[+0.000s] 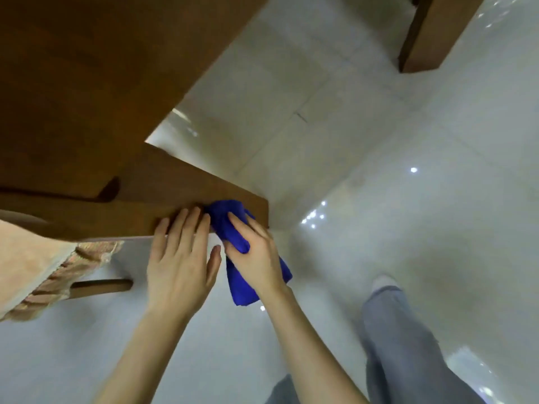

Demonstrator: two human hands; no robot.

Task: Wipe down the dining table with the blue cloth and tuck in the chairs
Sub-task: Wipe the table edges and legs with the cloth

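The brown wooden dining table occupies the upper left. The brown wooden chair backrest lies just before it, above the padded fabric chair seat at far left. The left hand rests on the backrest. The right hand, immediately right of it, grips the blue cloth against the backrest's right end. A second brown wooden panel stands well apart, upper right.

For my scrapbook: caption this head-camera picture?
Left hand rests on a wooden chair; right hand holds the blue cloth against it.
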